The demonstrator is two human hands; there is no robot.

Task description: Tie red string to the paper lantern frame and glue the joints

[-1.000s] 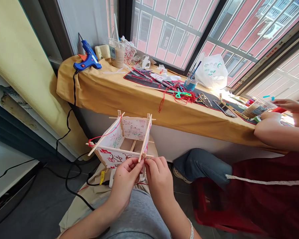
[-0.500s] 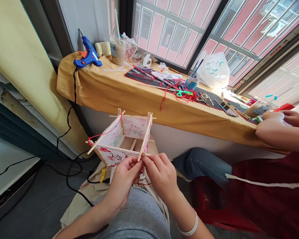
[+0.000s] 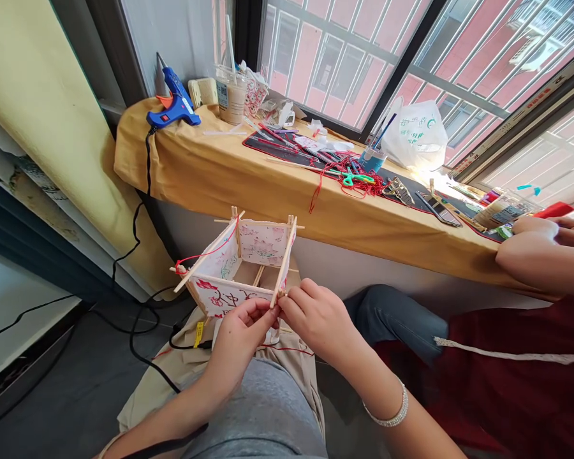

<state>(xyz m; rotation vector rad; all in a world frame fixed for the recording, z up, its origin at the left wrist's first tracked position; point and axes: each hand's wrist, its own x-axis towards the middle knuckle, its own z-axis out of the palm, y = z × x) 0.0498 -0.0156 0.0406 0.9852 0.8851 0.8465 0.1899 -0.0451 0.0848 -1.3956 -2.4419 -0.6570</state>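
Observation:
A box-shaped frame of thin wooden sticks with painted white paper panels (image 3: 224, 294) rests on my lap, its open top facing up. My left hand (image 3: 246, 328) pinches the near right corner of the frame, where the sticks cross. Close beside it, my right hand (image 3: 310, 312) has its fingers pressed together at the same corner; what lies between its fingertips is too small to make out. A red cord (image 3: 205, 255) runs along the frame's left side, and another piece of red cord (image 3: 289, 349) lies on my lap under the frame.
A cloth-covered ledge (image 3: 268, 191) bears a blue glue gun (image 3: 175, 105), a drink cup (image 3: 230, 95), tangled red cord, green scissors (image 3: 356, 178), a phone (image 3: 437, 209) and a plastic bag (image 3: 419, 135). At right, another person's hands (image 3: 545, 239) are over the ledge. Black cables hang at left.
My right hand and forearm have shifted, with the elbow swung further right. The view has moved slightly. My left hand stays at the corner.

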